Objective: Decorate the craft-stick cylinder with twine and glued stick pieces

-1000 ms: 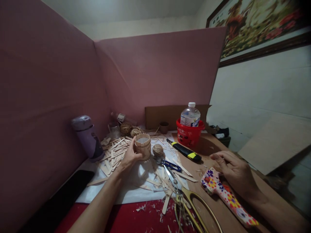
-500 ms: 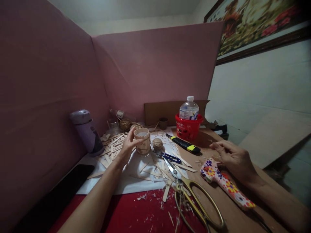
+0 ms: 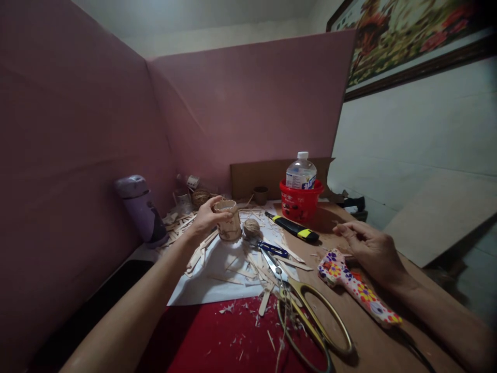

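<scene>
Your left hand [image 3: 206, 216] grips the cup [image 3: 230, 229], well back from the front edge of the paper [image 3: 200, 291]; a rightward slip could topple it onto the twine [image 3: 251, 228]. Your right hand [image 3: 368, 248] pinches narrowly, contents unclear.

This seems to be a room in a home, with a craft corner on a table [image 3: 373, 352]. At two o'clock of the view, a framed picture [image 3: 419, 39] hangs on a white wall [image 3: 411, 140]. Pink panels [image 3: 248, 103] stand around the table from ten to twelve o'clock. Toward five o'clock lie big scissors [image 3: 306, 316] and wooden sticks [image 3: 265, 301]; at four o'clock, a cutter knife [image 3: 293, 227]; near six o'clock, a ball of string [image 3: 251, 228]
</scene>
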A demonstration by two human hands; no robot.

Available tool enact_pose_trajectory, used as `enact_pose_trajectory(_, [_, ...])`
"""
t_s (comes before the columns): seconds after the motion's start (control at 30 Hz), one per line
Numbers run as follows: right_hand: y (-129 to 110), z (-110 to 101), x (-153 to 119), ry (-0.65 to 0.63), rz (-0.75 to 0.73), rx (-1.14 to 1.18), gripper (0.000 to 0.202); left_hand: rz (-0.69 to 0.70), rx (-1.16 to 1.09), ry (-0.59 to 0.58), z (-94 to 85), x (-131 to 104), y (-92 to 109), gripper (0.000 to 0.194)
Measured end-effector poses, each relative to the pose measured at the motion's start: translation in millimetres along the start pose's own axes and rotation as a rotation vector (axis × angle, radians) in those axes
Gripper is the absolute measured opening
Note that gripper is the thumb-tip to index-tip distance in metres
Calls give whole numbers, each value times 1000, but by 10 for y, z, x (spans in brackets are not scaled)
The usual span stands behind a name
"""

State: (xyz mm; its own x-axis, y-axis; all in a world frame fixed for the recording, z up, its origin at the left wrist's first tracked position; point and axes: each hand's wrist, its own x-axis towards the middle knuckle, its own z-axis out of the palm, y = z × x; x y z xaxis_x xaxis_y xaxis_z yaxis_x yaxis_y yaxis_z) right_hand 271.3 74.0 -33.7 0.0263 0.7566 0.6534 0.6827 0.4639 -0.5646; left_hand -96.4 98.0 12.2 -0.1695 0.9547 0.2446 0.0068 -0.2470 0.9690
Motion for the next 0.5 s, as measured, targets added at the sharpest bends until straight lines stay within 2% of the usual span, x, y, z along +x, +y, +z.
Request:
enact_pose_trajectory(0.07, [1, -1, 4, -2, 4, 3, 32, 9, -59, 21, -26, 19, 9, 35])
enact_pose_trajectory(0.23, [25, 13, 10, -6, 10, 14, 33, -7, -281, 2, -119, -67, 56, 48])
enact_pose_trajectory(0.5, [39, 18, 17, -3, 8, 36, 36, -33, -560, -55, -261, -166, -10, 45])
